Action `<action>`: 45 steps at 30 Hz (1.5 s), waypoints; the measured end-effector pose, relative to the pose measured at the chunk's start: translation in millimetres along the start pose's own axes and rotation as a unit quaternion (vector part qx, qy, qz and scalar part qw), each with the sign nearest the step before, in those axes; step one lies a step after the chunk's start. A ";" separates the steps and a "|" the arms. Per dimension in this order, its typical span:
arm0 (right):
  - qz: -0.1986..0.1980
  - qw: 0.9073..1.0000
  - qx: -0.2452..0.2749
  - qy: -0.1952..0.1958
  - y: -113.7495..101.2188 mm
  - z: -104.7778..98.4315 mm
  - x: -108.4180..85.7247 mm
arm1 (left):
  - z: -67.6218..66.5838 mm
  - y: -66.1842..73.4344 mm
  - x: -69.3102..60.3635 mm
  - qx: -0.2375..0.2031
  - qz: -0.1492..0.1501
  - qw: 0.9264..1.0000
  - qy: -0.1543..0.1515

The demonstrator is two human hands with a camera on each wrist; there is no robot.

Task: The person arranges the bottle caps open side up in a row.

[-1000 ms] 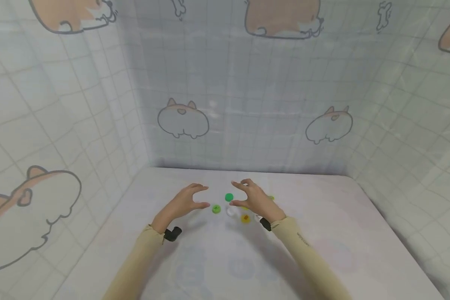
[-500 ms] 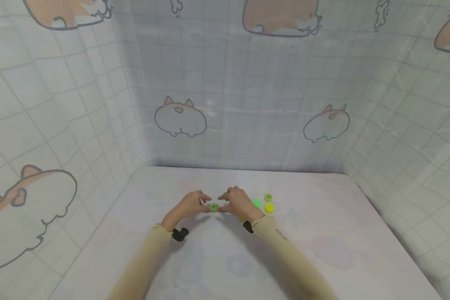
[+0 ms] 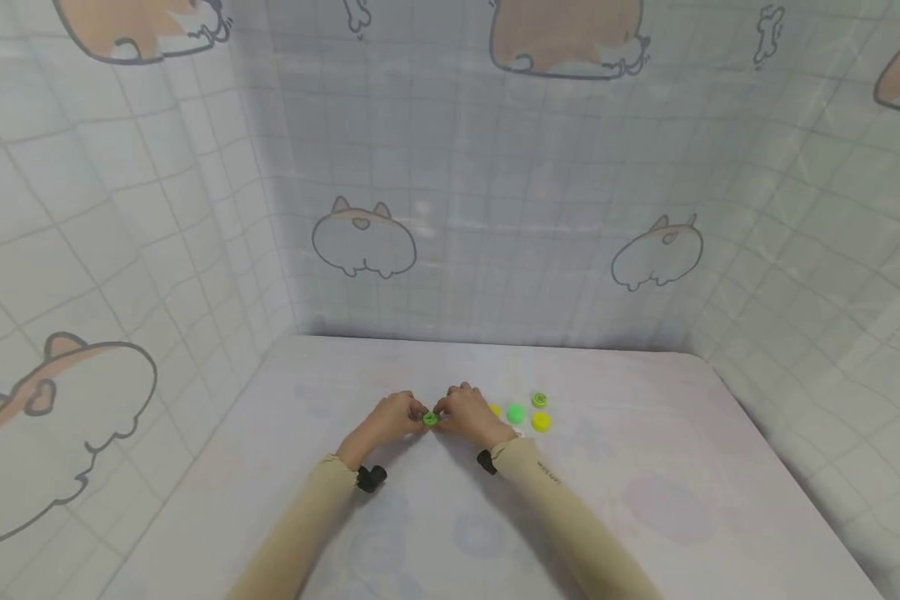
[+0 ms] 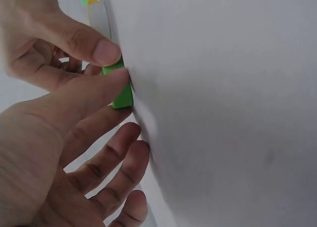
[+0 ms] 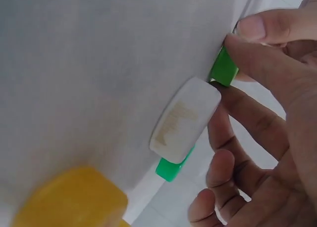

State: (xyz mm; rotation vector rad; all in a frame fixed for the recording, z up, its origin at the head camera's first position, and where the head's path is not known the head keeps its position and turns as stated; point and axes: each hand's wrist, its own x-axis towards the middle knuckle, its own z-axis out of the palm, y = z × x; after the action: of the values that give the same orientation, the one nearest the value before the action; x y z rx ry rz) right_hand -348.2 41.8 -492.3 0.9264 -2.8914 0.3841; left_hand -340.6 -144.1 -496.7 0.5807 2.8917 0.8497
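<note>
Pinching one small green disc (image 3: pixel 430 419), round on top with a dark marking, between left grip (image 3: pixel 388 421) and right grip (image 3: pixel 474 417), both narrow and closed on its opposite sides. Shows, in both wrist views, a flat, smooth side on that disc, squared at the ends. Bends the left hand's spare fingers (image 4: pixel 121 175) loosely below it. Holds it low over or on the pale, faintly printed desk (image 3: pixel 645 400), slightly nearer the left edge than the right and short of the far edge; cannot tell whether lifted or resting.

Counting onward toward the right edge: one ring-patterned green disc (image 3: pixel 540 400), closest to the far edge; one plain light green disc (image 3: pixel 516 413); two smooth yellow discs (image 3: pixel 542 422), one whole, one part hidden behind the right grip; one white piece (image 3: pixel 519 432), mostly covered at the right wrist.

Seeing from the right wrist: one white rounded block (image 5: pixel 185 120) with a tan patch, just beside the held disc; one teal piece (image 5: pixel 173 170) behind; one blurred yellow piece (image 5: pixel 72 199). Cannot match these surely with the head view.

Wearing two beige sleeves (image 3: pixel 292 525), with creased, grid-printed sheeting (image 3: pixel 450 167) rising beyond the far edge.
</note>
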 end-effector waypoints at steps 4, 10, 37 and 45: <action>-0.014 1.000 -0.001 0.012 -0.1 1.7 0.1 | 1.1 2.0 -0.2 -0.007 -0.001 1.000 0.006; -0.019 0.999 0.012 0.025 -0.7 1.7 -2.3 | 0.5 3.7 -2.2 -0.012 0.008 1.000 0.011; -0.023 0.982 0.186 0.014 -1.8 -20.4 -27.8 | -14.0 22.3 -29.8 -0.122 0.058 0.988 0.071; -0.019 0.974 0.225 0.011 -3.0 -24.3 -32.0 | -14.2 22.4 -32.9 -0.132 0.058 0.986 0.083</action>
State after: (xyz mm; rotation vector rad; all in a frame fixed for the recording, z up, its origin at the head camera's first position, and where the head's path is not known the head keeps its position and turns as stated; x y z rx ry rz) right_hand -320.4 63.8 -473.2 1.0159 -2.8085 1.0694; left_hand -305.1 -146.3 -473.9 0.6855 2.8371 1.3320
